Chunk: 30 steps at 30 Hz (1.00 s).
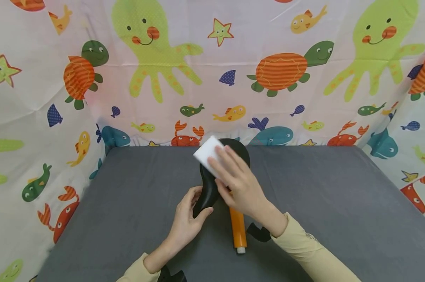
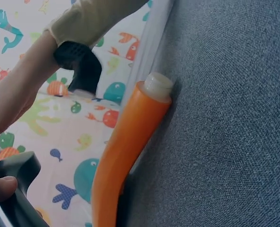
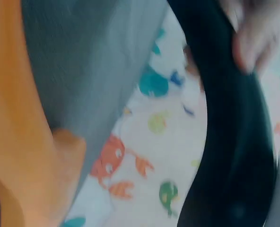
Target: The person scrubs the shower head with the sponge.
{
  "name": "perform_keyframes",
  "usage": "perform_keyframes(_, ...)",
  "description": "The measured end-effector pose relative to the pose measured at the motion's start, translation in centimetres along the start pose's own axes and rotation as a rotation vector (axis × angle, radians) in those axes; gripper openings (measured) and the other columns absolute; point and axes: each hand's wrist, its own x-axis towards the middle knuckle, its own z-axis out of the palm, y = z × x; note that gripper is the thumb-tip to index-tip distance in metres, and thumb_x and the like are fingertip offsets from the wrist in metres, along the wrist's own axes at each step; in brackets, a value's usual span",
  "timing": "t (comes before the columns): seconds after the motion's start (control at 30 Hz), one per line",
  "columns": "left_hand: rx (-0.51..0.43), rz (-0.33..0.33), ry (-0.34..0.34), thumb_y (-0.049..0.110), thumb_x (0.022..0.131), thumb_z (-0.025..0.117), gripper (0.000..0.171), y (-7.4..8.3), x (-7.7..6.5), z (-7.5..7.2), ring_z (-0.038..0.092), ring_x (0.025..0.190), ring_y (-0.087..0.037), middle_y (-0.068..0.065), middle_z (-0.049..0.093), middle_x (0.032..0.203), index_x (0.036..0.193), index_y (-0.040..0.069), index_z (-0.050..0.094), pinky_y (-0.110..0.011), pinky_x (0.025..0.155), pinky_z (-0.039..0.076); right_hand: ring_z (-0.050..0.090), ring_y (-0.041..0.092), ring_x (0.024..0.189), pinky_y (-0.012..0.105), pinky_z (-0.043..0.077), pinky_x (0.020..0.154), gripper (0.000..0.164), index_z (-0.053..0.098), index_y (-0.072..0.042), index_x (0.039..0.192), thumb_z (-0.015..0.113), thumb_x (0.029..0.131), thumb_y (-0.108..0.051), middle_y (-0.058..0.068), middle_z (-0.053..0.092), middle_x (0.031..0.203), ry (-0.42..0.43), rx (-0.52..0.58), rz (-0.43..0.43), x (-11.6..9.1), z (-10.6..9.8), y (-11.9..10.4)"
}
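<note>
Sea-creature printed fabric (image 1: 205, 78) forms the far, left and right walls of the work area, showing octopuses, turtles, crabs, whales and fish. Grey cloth (image 1: 128, 196) covers the work surface. One person is at work from the near side, in pale yellow sleeves (image 1: 314, 250), with black wrist mounts (image 1: 260, 232) at both wrists.

Items inspected: a glossy black curved handle (image 1: 208, 192), located at the centre of the work surface, slopes from its near end at the left toward a black rounded part (image 1: 238, 149) at the far side. An orange tube (image 1: 238, 227) lies just right of the handle, pointing toward the near side and ending in a whitish plug (image 1: 241, 250). Whether tube and handle are joined cannot be determined, as the right arm side covers the area between them.

Left hand (image 1: 186, 221): thumb and fingers are clamped on the near end of the handle, thumb to the right. Right hand (image 1: 242, 184): fingers lie slightly apart across a white block (image 1: 209, 152), gripping it tilted over the far portion of the handle. Contact between block and handle cannot be confirmed. The right wrist view is blurred; fingertips (image 3: 249, 52) on the handle are discernible there.
</note>
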Motion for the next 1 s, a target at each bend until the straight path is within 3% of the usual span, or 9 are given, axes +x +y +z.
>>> perform_keyframes(0.1,-0.012,0.019,-0.002,-0.009,0.077,0.069,0.045,0.2,0.1,-0.2,0.056,0.091,-0.033,-0.022,0.055,0.105,0.116,-0.013,0.048,-0.041,0.080,0.047,0.029,0.035,0.132,0.051,0.032,0.102,0.051,0.045,-0.004,0.136,0.056,0.086,-0.010,0.018,0.032,0.145,0.078,-0.004,0.216,0.1,-0.6,1.3)
perform_keyframes(0.17,-0.018,0.017,-0.003,-0.006,0.078,0.069,0.045,-0.5,0.0,-0.2,0.056,0.093,-0.030,-0.020,0.055,0.106,0.118,-0.010,0.048,-0.039,0.081,0.047,0.028,0.035,0.132,0.053,0.032,0.102,0.054,0.043,-0.004,0.137,0.058,0.086,-0.008,0.018,0.031,0.146,0.102,-0.006,0.290,0.1,-0.8,1.7)
perform_keyframes(0.23,-0.034,0.019,-0.005,-0.004,0.079,0.069,0.045,-1.3,0.0,-0.2,0.056,0.093,-0.027,-0.017,0.055,0.107,0.119,-0.007,0.049,-0.036,0.082,0.047,0.027,0.036,0.133,0.053,0.031,0.102,0.053,0.043,-0.003,0.137,0.057,0.087,-0.009,0.018,0.031,0.146,0.090,-0.010,0.261,-0.1,-0.7,1.5)
perform_keyframes(0.4,-0.101,-0.014,-0.008,0.000,0.081,0.068,0.047,-2.3,0.0,-0.2,0.055,0.103,-0.023,-0.013,0.055,0.116,0.124,-0.002,0.048,-0.036,0.088,0.046,0.029,0.038,0.132,0.047,0.028,0.105,0.046,0.047,-0.003,0.134,0.050,0.090,-0.015,0.020,0.035,0.143,-0.044,0.007,-0.077,-1.2,0.5,-1.1)
perform_keyframes(0.5,-0.130,-0.049,-0.009,-0.001,0.081,0.068,0.050,-2.3,-0.1,-0.2,0.051,0.114,-0.023,-0.013,0.053,0.123,0.126,-0.002,0.046,-0.042,0.094,0.042,0.031,0.036,0.132,0.044,0.031,0.105,0.046,0.048,-0.004,0.134,0.052,0.089,-0.016,0.019,0.036,0.143,-0.115,0.035,-0.186,-1.6,0.8,-2.0)
perform_keyframes(0.6,-0.146,-0.069,-0.018,0.000,0.081,0.068,0.051,-2.2,-0.1,-0.3,0.053,0.111,-0.023,-0.013,0.053,0.121,0.127,-0.002,0.047,-0.038,0.094,0.042,0.032,0.037,0.131,0.046,0.030,0.105,0.045,0.050,-0.004,0.132,0.051,0.088,-0.017,0.019,0.037,0.142,-0.068,0.046,-0.142,-1.6,0.5,-1.1)
perform_keyframes(0.83,-0.200,-0.096,-0.030,0.001,0.082,0.068,0.048,-2.1,-0.1,-0.5,0.057,0.097,-0.021,-0.013,0.055,0.113,0.126,0.000,0.049,-0.023,0.089,0.045,0.028,0.034,0.133,0.052,0.032,0.102,0.050,0.046,-0.006,0.136,0.052,0.087,-0.014,0.016,0.032,0.146,0.153,0.053,0.255,-1.0,-1.0,2.3)
perform_keyframes(0.9,-0.210,-0.096,-0.025,-0.003,0.081,0.067,0.049,-2.1,-0.1,-0.5,0.056,0.098,-0.022,-0.014,0.055,0.113,0.126,-0.001,0.048,-0.023,0.089,0.045,0.029,0.036,0.132,0.052,0.032,0.102,0.049,0.046,-0.005,0.136,0.051,0.088,-0.014,0.017,0.033,0.145,0.147,0.053,0.223,-1.2,-0.8,1.7)
perform_keyframes(1.0,-0.237,-0.088,-0.016,-0.007,0.081,0.066,0.050,-2.2,0.1,-0.6,0.055,0.105,-0.023,-0.015,0.054,0.117,0.127,-0.003,0.046,-0.023,0.092,0.043,0.033,0.039,0.129,0.050,0.032,0.103,0.044,0.050,-0.002,0.131,0.048,0.090,-0.016,0.021,0.038,0.141,0.086,0.051,0.015,-1.8,-0.1,-0.1)
